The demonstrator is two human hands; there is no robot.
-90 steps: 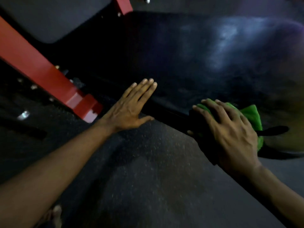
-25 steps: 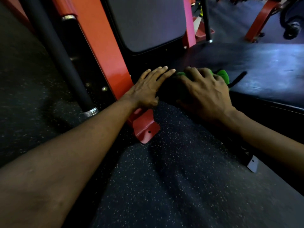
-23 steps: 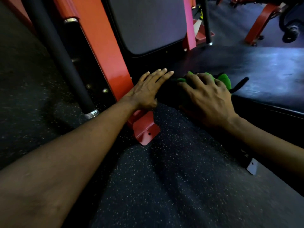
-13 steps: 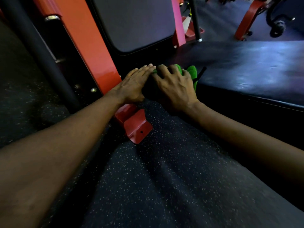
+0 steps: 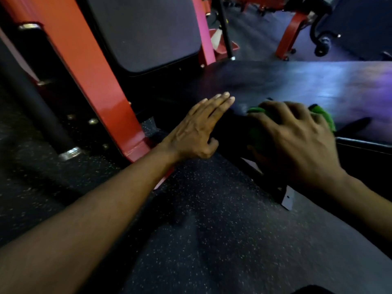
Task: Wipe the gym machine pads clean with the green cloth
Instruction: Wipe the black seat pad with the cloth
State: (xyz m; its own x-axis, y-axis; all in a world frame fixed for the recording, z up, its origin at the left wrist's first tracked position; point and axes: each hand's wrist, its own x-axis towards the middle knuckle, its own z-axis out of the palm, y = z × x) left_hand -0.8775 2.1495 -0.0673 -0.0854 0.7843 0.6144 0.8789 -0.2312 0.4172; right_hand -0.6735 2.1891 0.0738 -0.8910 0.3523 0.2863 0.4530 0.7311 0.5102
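A low black seat pad runs across the right half of the view. My right hand presses the green cloth over the pad's near edge; green shows past my fingertips and under my thumb. My left hand lies flat with fingers together on the pad's near left corner, holding nothing. An upright dark back pad stands behind, between red frame posts.
A slanted red frame post with its foot plate stands left of my left hand. A black bar with a chrome collar is further left. Speckled rubber floor fills the foreground. More red machine legs stand at the back right.
My right hand has slid the cloth to the right along the pad's edge, away from my left hand, which stays on the corner. The view has shifted closer.
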